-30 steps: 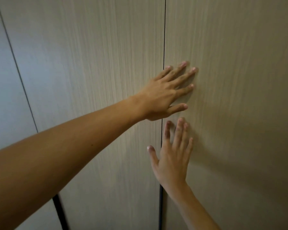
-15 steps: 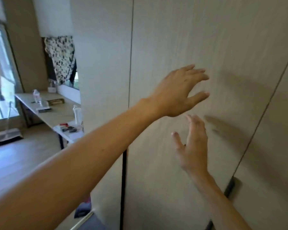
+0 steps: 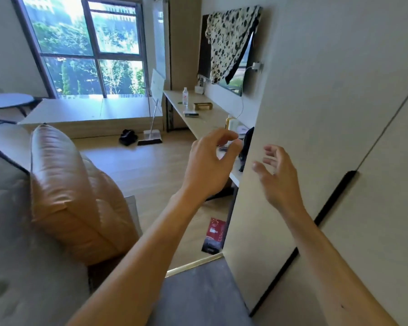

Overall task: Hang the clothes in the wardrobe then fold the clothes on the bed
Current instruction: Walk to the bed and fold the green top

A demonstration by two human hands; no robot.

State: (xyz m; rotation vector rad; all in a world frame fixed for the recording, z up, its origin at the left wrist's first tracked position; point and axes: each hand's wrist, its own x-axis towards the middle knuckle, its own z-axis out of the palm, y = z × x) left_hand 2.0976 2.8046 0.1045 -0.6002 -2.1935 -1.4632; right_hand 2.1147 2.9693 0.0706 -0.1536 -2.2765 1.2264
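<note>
The wardrobe (image 3: 335, 114) fills the right side, its pale wood doors closed. My left hand (image 3: 210, 165) hovers in the air left of the wardrobe's edge, fingers loosely curled and holding nothing. My right hand (image 3: 278, 177) is raised in front of the door panel, fingers spread and relaxed, not touching it. The bed (image 3: 17, 267) with a grey cover lies at lower left, with a brown leather cushion (image 3: 73, 196) on it. A black-and-white spotted garment (image 3: 229, 41) hangs over a dark screen on the far wall.
A long desk (image 3: 205, 116) with a bottle, boxes and small items runs along the wall beside the wardrobe. A broom (image 3: 151, 135) and a dark object lie on the wood floor near the window platform. A red-black packet (image 3: 213, 234) lies on the floor by the wardrobe.
Both hands have come off the wardrobe doors and drawn back. My view has swung left from the doors to the room, bed and window.
</note>
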